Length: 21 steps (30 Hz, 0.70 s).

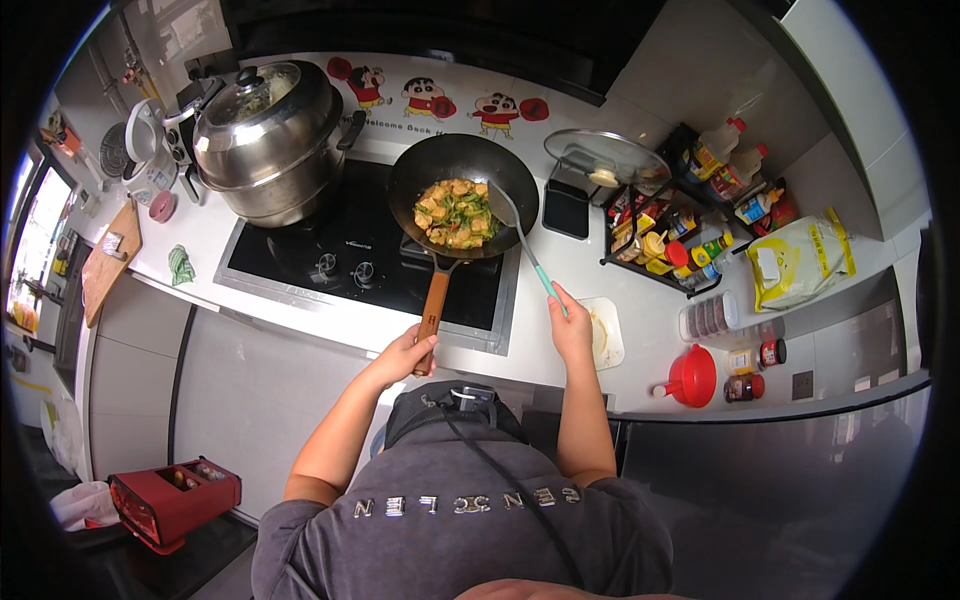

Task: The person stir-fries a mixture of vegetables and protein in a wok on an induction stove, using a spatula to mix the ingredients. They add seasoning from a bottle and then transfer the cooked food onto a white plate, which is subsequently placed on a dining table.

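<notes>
My left hand [405,354] grips the wooden handle [433,304] of a dark wok [409,161] on the right side of the black gas hob. In the wok sits a heap of cooked food [454,214], golden-brown chunks mixed with green vegetable strips. With my right hand [571,322] I hold a metal spatula [527,251] by its turquoise grip. The spatula's blade rests inside the wok at the food's right edge, partly hidden by its own angle. Beside my right hand, a white dish [606,334] with brownish residue lies on the counter.
A large steel steamer pot [262,157] covers the left burner. Right of the wok, a glass lid [607,161] leans at a rack of bottles [675,240]. A red plastic ladle [691,377] lies farther right. A green cloth [180,265] and cutting board [112,259] are left.
</notes>
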Each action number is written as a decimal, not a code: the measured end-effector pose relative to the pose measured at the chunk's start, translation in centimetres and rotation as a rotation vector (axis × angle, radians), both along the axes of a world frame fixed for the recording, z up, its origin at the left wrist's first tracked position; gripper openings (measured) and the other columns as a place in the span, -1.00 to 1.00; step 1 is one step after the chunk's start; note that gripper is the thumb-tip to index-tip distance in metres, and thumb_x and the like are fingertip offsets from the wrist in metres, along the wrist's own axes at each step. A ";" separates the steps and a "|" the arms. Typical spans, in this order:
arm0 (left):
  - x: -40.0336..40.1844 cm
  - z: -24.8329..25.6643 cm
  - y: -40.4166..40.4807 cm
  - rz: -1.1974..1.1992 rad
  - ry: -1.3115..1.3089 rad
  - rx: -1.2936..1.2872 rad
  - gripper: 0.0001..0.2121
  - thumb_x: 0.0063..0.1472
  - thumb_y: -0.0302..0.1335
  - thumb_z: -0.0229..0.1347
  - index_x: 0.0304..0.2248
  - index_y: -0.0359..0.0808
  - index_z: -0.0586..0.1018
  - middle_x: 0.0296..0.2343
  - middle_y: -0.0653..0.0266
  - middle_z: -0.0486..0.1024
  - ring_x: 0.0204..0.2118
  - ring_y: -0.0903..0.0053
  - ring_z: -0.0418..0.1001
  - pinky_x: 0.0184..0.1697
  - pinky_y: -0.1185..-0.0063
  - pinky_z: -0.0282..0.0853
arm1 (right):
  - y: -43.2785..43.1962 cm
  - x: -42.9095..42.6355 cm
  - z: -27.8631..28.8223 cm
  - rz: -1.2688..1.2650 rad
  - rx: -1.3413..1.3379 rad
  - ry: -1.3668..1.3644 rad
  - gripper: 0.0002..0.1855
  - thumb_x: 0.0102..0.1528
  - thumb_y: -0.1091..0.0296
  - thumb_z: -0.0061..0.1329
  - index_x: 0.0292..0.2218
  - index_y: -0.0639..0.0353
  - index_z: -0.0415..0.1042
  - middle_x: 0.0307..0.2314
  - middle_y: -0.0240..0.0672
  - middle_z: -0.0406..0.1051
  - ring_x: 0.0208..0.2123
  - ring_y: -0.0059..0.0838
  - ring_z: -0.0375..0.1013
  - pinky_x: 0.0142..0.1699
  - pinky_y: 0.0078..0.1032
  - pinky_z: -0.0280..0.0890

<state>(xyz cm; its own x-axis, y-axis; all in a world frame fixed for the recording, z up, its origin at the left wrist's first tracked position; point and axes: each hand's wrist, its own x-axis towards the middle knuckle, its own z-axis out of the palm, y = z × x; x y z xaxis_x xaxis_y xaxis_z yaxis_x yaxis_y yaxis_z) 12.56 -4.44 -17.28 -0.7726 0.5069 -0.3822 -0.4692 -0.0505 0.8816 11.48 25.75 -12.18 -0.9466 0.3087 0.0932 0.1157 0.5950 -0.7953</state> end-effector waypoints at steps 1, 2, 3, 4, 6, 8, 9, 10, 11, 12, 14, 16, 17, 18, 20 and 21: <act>0.0 0.1 0.0 -0.002 -0.006 0.002 -0.53 0.24 -0.27 -0.08 0.01 -0.41 0.14 -0.61 0.26 0.39 -0.62 0.60 0.38 -0.52 0.66 0.32 | 0.0 0.0 -0.4 0.002 -0.006 0.016 -0.65 0.09 0.19 -0.12 -0.10 0.08 0.40 -0.44 -0.01 0.45 -0.46 -0.29 0.46 -0.32 -0.49 0.30; 0.0 0.1 0.0 -0.004 -0.012 0.003 -0.52 0.24 -0.27 -0.08 0.01 -0.41 0.14 -0.61 0.25 0.40 -0.62 0.59 0.39 -0.52 0.65 0.32 | 0.0 0.0 -0.7 0.004 -0.012 0.032 -0.65 0.09 0.19 -0.12 -0.10 0.08 0.40 -0.44 -0.01 0.45 -0.47 -0.30 0.46 -0.32 -0.50 0.30; -0.1 0.1 -0.1 -0.005 -0.015 0.001 -0.52 0.24 -0.27 -0.07 0.02 -0.41 0.13 -0.61 0.24 0.41 -0.62 0.59 0.39 -0.52 0.65 0.32 | -0.1 0.1 -0.6 0.003 -0.007 0.044 -0.65 0.08 0.19 -0.12 -0.10 0.08 0.40 -0.45 -0.02 0.45 -0.48 -0.31 0.45 -0.33 -0.50 0.29; -0.1 0.0 -0.2 -0.006 -0.019 -0.001 -0.51 0.24 -0.27 -0.07 0.03 -0.40 0.12 -0.60 0.23 0.42 -0.61 0.59 0.40 -0.51 0.65 0.32 | -0.3 0.2 -0.5 0.002 -0.002 0.056 -0.65 0.08 0.19 -0.12 -0.10 0.07 0.41 -0.46 -0.02 0.45 -0.49 -0.32 0.45 -0.33 -0.50 0.29; -0.1 -0.1 -0.2 -0.011 -0.023 0.005 -0.51 0.24 -0.27 -0.08 0.03 -0.40 0.12 -0.60 0.22 0.43 -0.61 0.58 0.40 -0.51 0.65 0.33 | -0.4 0.2 -0.5 0.000 0.005 0.060 -0.65 0.08 0.19 -0.12 -0.11 0.06 0.41 -0.48 -0.03 0.44 -0.50 -0.34 0.44 -0.35 -0.50 0.29; -0.2 -0.1 -0.2 -0.016 -0.026 0.019 -0.52 0.24 -0.27 -0.08 0.02 -0.40 0.12 -0.60 0.22 0.43 -0.61 0.58 0.41 -0.51 0.64 0.33 | -0.4 0.2 -0.5 0.000 0.009 0.044 -0.65 0.08 0.19 -0.12 -0.11 0.05 0.41 -0.50 -0.04 0.44 -0.51 -0.35 0.43 -0.36 -0.50 0.29; -0.2 -0.1 -0.3 -0.020 -0.026 0.020 -0.53 0.24 -0.27 -0.08 0.02 -0.39 0.13 -0.60 0.22 0.43 -0.61 0.58 0.40 -0.51 0.64 0.33 | -0.5 0.2 -0.6 -0.003 0.004 0.040 -0.65 0.08 0.19 -0.12 -0.11 0.05 0.41 -0.51 -0.04 0.44 -0.52 -0.35 0.43 -0.36 -0.50 0.28; -0.2 -0.2 -0.3 -0.022 -0.026 0.022 -0.54 0.24 -0.27 -0.09 0.01 -0.39 0.13 -0.60 0.22 0.43 -0.61 0.57 0.40 -0.51 0.65 0.33 | -0.5 0.1 -0.6 -0.007 -0.001 0.036 -0.65 0.08 0.19 -0.12 -0.11 0.05 0.41 -0.52 -0.05 0.44 -0.53 -0.35 0.42 -0.37 -0.50 0.28; -0.2 -0.3 -0.3 -0.025 -0.026 0.024 -0.55 0.25 -0.27 -0.09 0.00 -0.39 0.14 -0.60 0.22 0.43 -0.61 0.57 0.40 -0.50 0.65 0.33 | -0.6 0.1 -0.6 -0.010 -0.005 0.032 -0.66 0.08 0.19 -0.12 -0.11 0.04 0.41 -0.53 -0.05 0.43 -0.54 -0.35 0.42 -0.37 -0.49 0.28; -0.2 -0.1 -0.3 -0.025 -0.023 0.024 -0.56 0.25 -0.27 -0.09 -0.01 -0.39 0.15 -0.61 0.22 0.43 -0.61 0.58 0.40 -0.50 0.65 0.33 | -0.6 0.1 -0.7 -0.012 -0.009 0.024 -0.65 0.08 0.18 -0.12 -0.10 0.04 0.41 -0.52 -0.05 0.44 -0.52 -0.34 0.42 -0.36 -0.49 0.28; -0.2 0.2 -0.1 -0.025 -0.019 0.023 -0.58 0.25 -0.28 -0.10 -0.04 -0.40 0.17 -0.61 0.23 0.43 -0.61 0.58 0.40 -0.50 0.65 0.33 | -0.5 0.1 -0.9 -0.016 -0.016 0.008 -0.65 0.08 0.18 -0.12 -0.10 0.04 0.41 -0.50 -0.05 0.44 -0.50 -0.31 0.43 -0.34 -0.48 0.29; -0.1 0.0 -0.1 -0.021 -0.016 0.020 -0.60 0.25 -0.28 -0.10 -0.06 -0.40 0.18 -0.62 0.24 0.41 -0.61 0.58 0.39 -0.51 0.64 0.33 | -0.8 0.1 -0.5 -0.010 -0.032 -0.042 -0.65 0.10 0.24 -0.12 -0.08 0.10 0.39 -0.40 -0.17 0.46 -0.39 -0.49 0.42 -0.25 -0.59 0.26; -0.1 -0.1 -0.1 -0.019 -0.015 0.018 -0.61 0.25 -0.28 -0.10 -0.07 -0.40 0.18 -0.62 0.25 0.41 -0.62 0.59 0.39 -0.51 0.64 0.33 | -0.8 0.0 -0.4 -0.007 -0.040 -0.068 -0.65 0.11 0.27 -0.12 -0.07 0.13 0.38 -0.35 -0.22 0.47 -0.34 -0.58 0.41 -0.20 -0.64 0.25; -0.1 0.1 0.0 -0.017 -0.011 0.020 -0.62 0.25 -0.28 -0.10 -0.07 -0.40 0.19 -0.63 0.26 0.40 -0.62 0.59 0.39 -0.52 0.64 0.32 | -0.8 0.0 -0.4 -0.003 -0.039 -0.056 -0.65 0.10 0.27 -0.12 -0.07 0.13 0.38 -0.35 -0.22 0.47 -0.34 -0.58 0.41 -0.20 -0.64 0.25; -0.1 0.4 0.2 -0.013 -0.002 0.024 -0.63 0.25 -0.29 -0.09 -0.09 -0.40 0.19 -0.64 0.28 0.38 -0.64 0.59 0.38 -0.54 0.64 0.32 | -0.7 0.0 -0.4 0.005 -0.037 -0.033 -0.65 0.10 0.28 -0.12 -0.07 0.14 0.38 -0.35 -0.22 0.47 -0.34 -0.57 0.41 -0.20 -0.64 0.25; -0.1 0.5 0.2 -0.014 0.003 0.016 -0.64 0.25 -0.30 -0.10 -0.09 -0.39 0.20 -0.64 0.28 0.38 -0.64 0.59 0.38 -0.54 0.64 0.32 | -0.8 0.0 -0.3 0.001 -0.035 -0.029 -0.65 0.10 0.28 -0.12 -0.07 0.14 0.38 -0.35 -0.22 0.47 -0.34 -0.57 0.41 -0.20 -0.64 0.26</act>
